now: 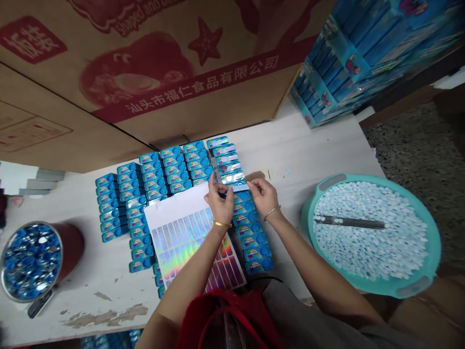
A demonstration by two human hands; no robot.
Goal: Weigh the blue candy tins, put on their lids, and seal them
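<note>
Both hands meet over the right-hand column of small blue boxes (253,240). My left hand (221,201) pinches one end of a narrow, shiny strip (240,188), and my right hand (263,195) pinches its other end. The strip lies level just above a box in the column. Boxes farther up that column have shiny strips on their tops. Under my left forearm lies a white sheet (178,206) with rows of rainbow-reflecting stickers, resting over other columns of blue boxes (127,182).
A turquoise tub (308,213) of pale tablets with a dark bar stands at the right. At the left is a metal-rimmed container (70,247) of blue pieces. Large cartons (218,114) and stacked blue packs (337,72) stand at the back.
</note>
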